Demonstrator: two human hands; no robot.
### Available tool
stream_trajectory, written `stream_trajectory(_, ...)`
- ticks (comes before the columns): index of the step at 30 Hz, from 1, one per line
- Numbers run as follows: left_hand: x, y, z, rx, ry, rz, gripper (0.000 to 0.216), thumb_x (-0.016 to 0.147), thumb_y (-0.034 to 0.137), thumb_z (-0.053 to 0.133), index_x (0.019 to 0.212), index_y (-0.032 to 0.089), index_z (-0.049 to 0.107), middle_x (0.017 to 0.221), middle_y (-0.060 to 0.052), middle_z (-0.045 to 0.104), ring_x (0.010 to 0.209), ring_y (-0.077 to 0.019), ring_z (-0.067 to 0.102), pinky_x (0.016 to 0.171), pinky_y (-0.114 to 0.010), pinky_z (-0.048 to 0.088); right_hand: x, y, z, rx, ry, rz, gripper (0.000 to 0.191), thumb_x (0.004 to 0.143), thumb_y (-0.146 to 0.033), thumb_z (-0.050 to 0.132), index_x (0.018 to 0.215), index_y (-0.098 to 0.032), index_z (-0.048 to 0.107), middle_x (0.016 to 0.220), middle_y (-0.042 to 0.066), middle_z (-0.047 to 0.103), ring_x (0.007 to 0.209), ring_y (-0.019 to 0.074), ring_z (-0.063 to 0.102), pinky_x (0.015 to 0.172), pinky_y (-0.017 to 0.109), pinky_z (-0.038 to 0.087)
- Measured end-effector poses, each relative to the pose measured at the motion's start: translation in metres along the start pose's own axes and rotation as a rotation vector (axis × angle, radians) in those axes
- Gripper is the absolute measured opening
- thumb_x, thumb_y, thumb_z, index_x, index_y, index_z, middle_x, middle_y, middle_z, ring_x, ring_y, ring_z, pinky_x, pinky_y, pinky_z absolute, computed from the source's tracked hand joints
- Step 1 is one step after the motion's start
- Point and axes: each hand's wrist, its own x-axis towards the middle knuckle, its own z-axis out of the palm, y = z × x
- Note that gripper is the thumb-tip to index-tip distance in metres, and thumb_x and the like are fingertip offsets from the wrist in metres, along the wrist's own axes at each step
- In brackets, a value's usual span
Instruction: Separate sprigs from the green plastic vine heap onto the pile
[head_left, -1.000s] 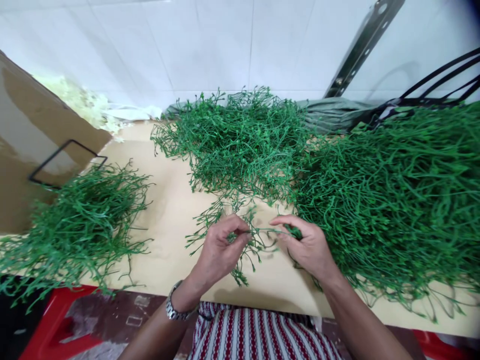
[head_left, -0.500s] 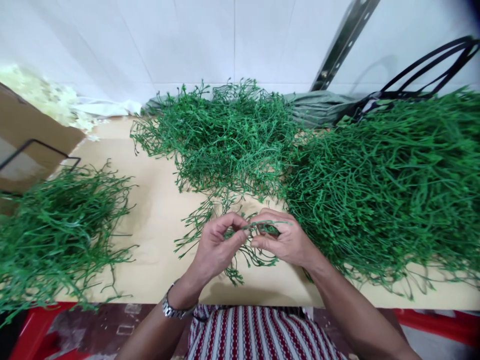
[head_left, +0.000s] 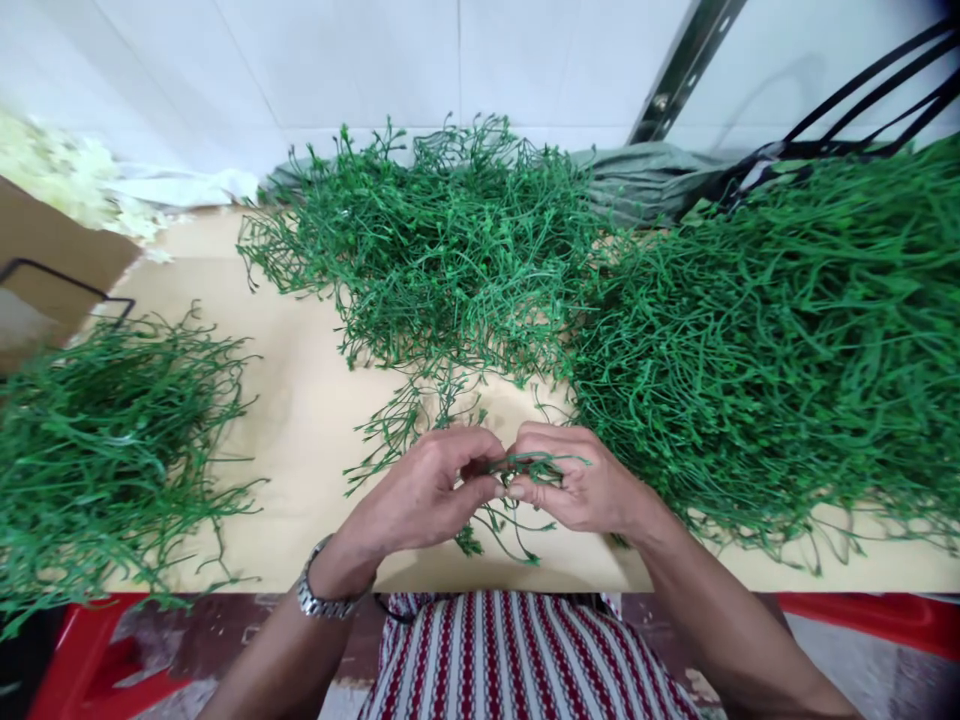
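My left hand (head_left: pixel 442 485) and my right hand (head_left: pixel 574 480) meet over the front middle of the table, thumbs and forefingers pinched together. Between them runs a thin green artificial stem (head_left: pixel 540 462), its strands lying across the right fingers. Both hands are closed on it; where the fingertips meet, the exact hold is hidden. Under and behind my hands lie loose green stems (head_left: pixel 397 420) with small budded tips. A few strands (head_left: pixel 517 535) stick out below my fingers toward the table's front edge.
A large heap of green stems (head_left: pixel 772 370) covers the right side. Another pile (head_left: pixel 450 240) lies at the back, a third (head_left: pixel 120 450) at the left. A cardboard box (head_left: pixel 60 260) and pale flowers (head_left: pixel 60 175) stand back left. Red stools (head_left: pixel 112 650) are below the table (head_left: pixel 292 400).
My left hand has turned flatter, its fingertips closer to the right hand's. The strands below my hands have shifted. The whole view has moved slightly.
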Motion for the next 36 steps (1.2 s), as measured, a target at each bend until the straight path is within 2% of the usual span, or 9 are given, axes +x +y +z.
stream_trajectory(5,0.001,0.002,0.002,-0.032,-0.003,0.046,0.008,0.078,0.015,0.050,0.071,0.015,0.048,0.067,0.001,0.048,0.062,-0.0106,0.044,0.059,-0.023,0.035,-0.001,0.003,0.001,0.121,-0.037,0.037,0.014,0.085,-0.026,0.052,0.074,-0.017,0.052,0.066,-0.001,0.049,0.058,0.0096,0.045,0.054,0.022,0.035)
stream_trajectory(8,0.000,0.002,0.004,0.016,0.005,0.054,0.015,0.079,0.016,0.047,0.065,0.016,0.043,0.061,0.003,0.044,0.057,-0.0090,0.040,0.055,-0.022,0.032,-0.001,0.003,0.002,0.135,-0.088,0.033,0.014,0.085,-0.026,0.051,0.075,-0.017,0.053,0.066,-0.001,0.050,0.058,0.0097,0.045,0.054,0.021,0.035)
stream_trajectory(12,-0.002,0.002,0.010,0.180,0.024,0.025,0.018,0.074,0.005,0.042,0.062,0.017,0.037,0.056,0.006,0.037,0.050,-0.0076,0.034,0.049,-0.021,0.026,0.001,0.000,0.004,-0.085,-0.103,-0.019,0.011,0.085,-0.020,0.048,0.075,-0.017,0.052,0.066,0.000,0.049,0.059,0.0113,0.043,0.056,0.023,0.034)
stream_trajectory(16,-0.006,0.002,0.016,0.335,0.115,0.002,0.014,0.074,0.005,0.041,0.066,0.017,0.040,0.058,0.004,0.040,0.051,-0.0091,0.035,0.051,-0.023,0.028,0.001,-0.002,0.005,-0.272,-0.107,-0.035,0.010,0.084,-0.018,0.046,0.075,-0.017,0.048,0.066,0.000,0.047,0.057,0.0114,0.039,0.055,0.024,0.031)
stream_trajectory(21,-0.011,0.004,0.018,0.391,0.170,0.034,0.007,0.080,0.014,0.046,0.075,0.016,0.050,0.068,0.000,0.054,0.062,-0.0119,0.048,0.058,-0.024,0.038,0.001,0.001,0.011,-0.074,-0.080,0.069,0.014,0.085,-0.017,0.043,0.072,-0.017,0.047,0.065,-0.001,0.046,0.057,0.0098,0.042,0.056,0.021,0.034)
stream_trajectory(24,-0.012,0.003,0.020,0.484,0.207,0.065,0.013,0.084,0.018,0.044,0.074,0.014,0.052,0.068,-0.003,0.057,0.063,-0.0140,0.051,0.059,-0.026,0.040,0.001,0.003,0.015,0.019,-0.095,0.136,0.017,0.086,-0.018,0.042,0.071,-0.016,0.048,0.066,-0.001,0.049,0.058,0.0092,0.045,0.056,0.020,0.035)
stream_trajectory(27,-0.011,0.002,0.021,0.607,0.157,0.115,0.019,0.084,0.015,0.040,0.071,0.013,0.054,0.065,-0.005,0.057,0.061,-0.0154,0.050,0.058,-0.028,0.040,0.002,0.004,0.015,0.013,-0.135,0.159,0.016,0.085,-0.017,0.043,0.069,-0.017,0.046,0.061,-0.003,0.046,0.054,0.0085,0.041,0.052,0.019,0.032)
stream_trajectory(31,-0.010,0.005,0.016,0.666,0.031,0.158,0.017,0.079,0.009,0.041,0.069,0.013,0.054,0.059,-0.004,0.055,0.055,-0.0144,0.048,0.054,-0.028,0.036,0.002,0.005,0.012,-0.051,-0.206,0.069,0.013,0.078,-0.012,0.046,0.066,-0.017,0.044,0.059,-0.004,0.041,0.055,0.0086,0.036,0.052,0.020,0.027)
stream_trajectory(36,-0.010,0.007,0.008,0.488,-0.051,0.264,0.021,0.077,0.007,0.041,0.059,0.016,0.047,0.055,-0.001,0.050,0.054,-0.0122,0.044,0.056,-0.027,0.034,0.003,0.006,0.008,0.102,-0.275,-0.042,0.017,0.076,-0.013,0.046,0.060,-0.017,0.040,0.055,-0.005,0.034,0.051,0.0076,0.031,0.049,0.021,0.024)
